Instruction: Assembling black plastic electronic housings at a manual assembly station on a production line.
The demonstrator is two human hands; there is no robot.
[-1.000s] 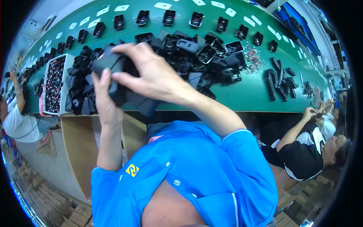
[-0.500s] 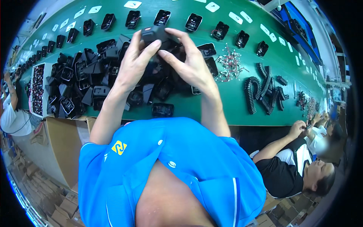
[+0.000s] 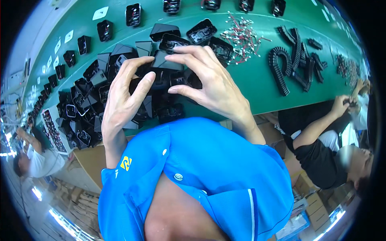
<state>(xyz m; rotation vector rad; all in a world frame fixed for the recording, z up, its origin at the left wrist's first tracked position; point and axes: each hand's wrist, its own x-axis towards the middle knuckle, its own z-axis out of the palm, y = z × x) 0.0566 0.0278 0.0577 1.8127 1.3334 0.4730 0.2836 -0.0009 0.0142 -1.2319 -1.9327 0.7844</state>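
My left hand (image 3: 125, 90) hovers over a heap of black plastic housings (image 3: 94, 74), its fingers and thumb spread apart. Opposite it, my right hand (image 3: 211, 76) is also open, fingers curved toward the left hand. In the gap between them lies a black housing (image 3: 161, 78), which neither hand visibly grips. Just beyond the fingertips sits another housing with a smooth sloping side (image 3: 163, 61). Open-topped housings (image 3: 202, 31) lie past my right hand. My hands hide part of the heap.
A row of housings (image 3: 133, 15) curves along the green table (image 3: 257, 80). Right of the heap lie red-and-white wire leads (image 3: 242, 38) and strips of black ribbed parts (image 3: 280, 66). A white box of small parts (image 3: 54, 128) stands left. Co-workers sit on both sides; one wears a black sleeve (image 3: 321, 160).
The black housing that both hands held half a second ago has been let go. My hands have come apart and opened, nearer to my body. The whole view has shifted.
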